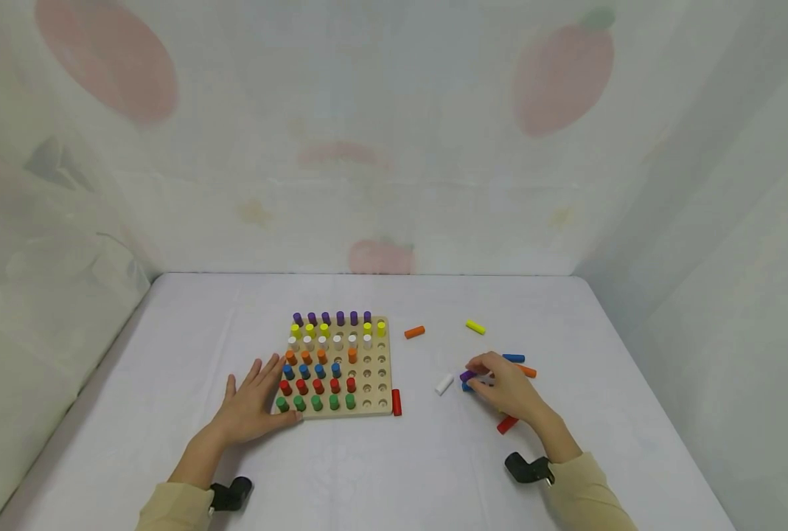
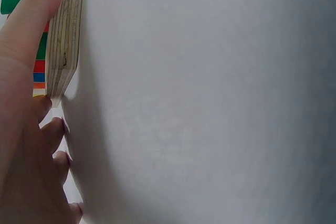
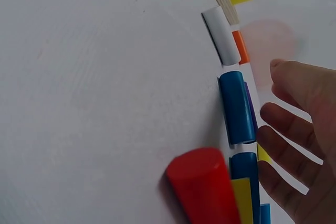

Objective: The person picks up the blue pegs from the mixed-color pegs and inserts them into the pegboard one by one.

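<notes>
A wooden pegboard (image 1: 382,369) carries rows of purple, yellow, white, orange, blue, red and green pegs, with bare holes mostly on its right. My left hand (image 1: 250,405) rests at its near-left corner, fingers spread along the left side. In the left wrist view, the thumb (image 2: 39,3) lies against the board's edge (image 2: 65,30). Over the loose pegs at right, my right hand (image 1: 509,387) has its thumb and forefinger apart around a purple peg (image 1: 467,375). A blue peg (image 3: 237,108) lies beside the purple one, near the fingertips.
Loose on the white table lie a white peg (image 1: 444,384), an orange peg (image 1: 414,332), a yellow peg (image 1: 475,327) and another blue peg (image 1: 513,358). One red peg (image 1: 396,403) lies against the board's right side; another (image 1: 507,425) is below my right hand.
</notes>
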The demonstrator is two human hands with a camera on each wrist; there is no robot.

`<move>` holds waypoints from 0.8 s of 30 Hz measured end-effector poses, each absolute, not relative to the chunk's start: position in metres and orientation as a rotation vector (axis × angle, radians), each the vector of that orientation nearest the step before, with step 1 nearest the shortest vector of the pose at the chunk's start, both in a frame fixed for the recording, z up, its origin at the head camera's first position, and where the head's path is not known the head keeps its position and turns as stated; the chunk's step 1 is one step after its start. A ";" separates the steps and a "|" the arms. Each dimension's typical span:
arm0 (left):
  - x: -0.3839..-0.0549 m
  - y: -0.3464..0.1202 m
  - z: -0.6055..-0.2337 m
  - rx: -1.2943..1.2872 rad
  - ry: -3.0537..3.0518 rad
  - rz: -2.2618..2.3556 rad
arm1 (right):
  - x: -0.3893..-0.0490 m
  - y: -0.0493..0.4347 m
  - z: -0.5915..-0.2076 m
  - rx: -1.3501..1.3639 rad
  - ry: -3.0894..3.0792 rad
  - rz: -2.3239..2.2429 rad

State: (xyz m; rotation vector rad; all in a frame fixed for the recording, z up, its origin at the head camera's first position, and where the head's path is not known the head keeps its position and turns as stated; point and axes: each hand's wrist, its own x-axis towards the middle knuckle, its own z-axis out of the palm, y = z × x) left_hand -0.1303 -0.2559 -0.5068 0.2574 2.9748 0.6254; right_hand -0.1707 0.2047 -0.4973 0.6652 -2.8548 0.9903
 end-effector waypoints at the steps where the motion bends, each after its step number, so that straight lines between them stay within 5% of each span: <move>1: -0.130 -0.256 -0.507 0.257 2.976 0.626 | -0.171 0.205 -0.498 0.660 -2.864 0.987; 24: -0.128 -0.253 -0.499 0.251 2.979 0.620 | -0.173 0.205 -0.505 0.648 -3.026 0.893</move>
